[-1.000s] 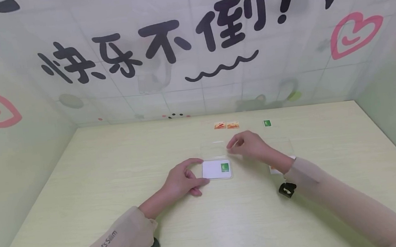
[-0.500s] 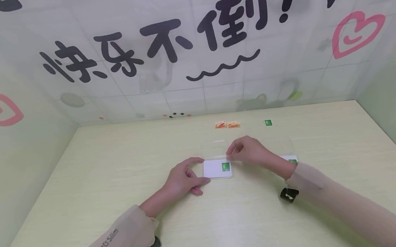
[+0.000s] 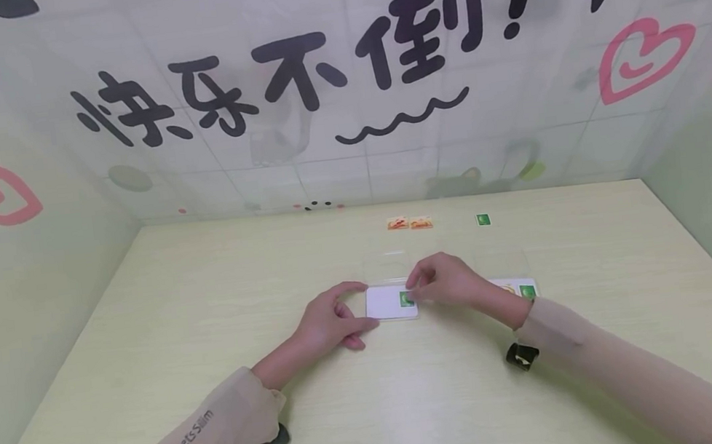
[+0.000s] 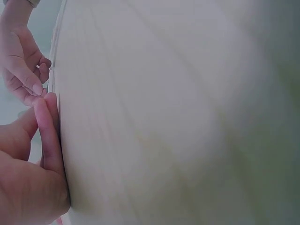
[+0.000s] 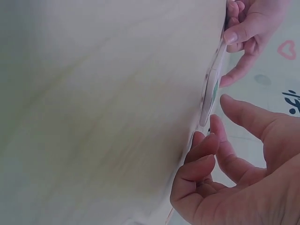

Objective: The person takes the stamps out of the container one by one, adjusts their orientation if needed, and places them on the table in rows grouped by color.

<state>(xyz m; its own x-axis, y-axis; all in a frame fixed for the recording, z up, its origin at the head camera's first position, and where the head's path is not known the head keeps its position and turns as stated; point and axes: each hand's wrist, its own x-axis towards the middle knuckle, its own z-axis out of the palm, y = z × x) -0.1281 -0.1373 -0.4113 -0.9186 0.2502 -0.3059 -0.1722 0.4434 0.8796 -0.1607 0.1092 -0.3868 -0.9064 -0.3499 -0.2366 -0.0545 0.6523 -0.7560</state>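
A clear plastic case (image 3: 392, 318) lies on the table with its transparent lid (image 3: 384, 266) folded back; a white card (image 3: 381, 303) sits in it. My left hand (image 3: 330, 319) holds the case's left end, thumb at the near edge and index finger at the far edge. A small green stamp-like piece (image 3: 405, 298) lies near the card's right end. My right hand (image 3: 444, 279) is at that end, thumb tip overlapping the green piece and index finger near the far corner. In the right wrist view, a gap separates the right thumb (image 5: 243, 112) from the index finger, with nothing pinched between them.
A second case with a white card (image 3: 513, 283), bearing a green piece (image 3: 527, 292), lies partly behind the right forearm. Two orange picture pieces (image 3: 410, 223) and a single green piece (image 3: 483, 220) lie further back. Patterned wall sheeting (image 3: 222, 149) borders the table (image 3: 216, 267).
My right hand has moved toward me, from beside the open lid to the card's right end, its thumb now over the green piece's edge. The left hand keeps its hold.
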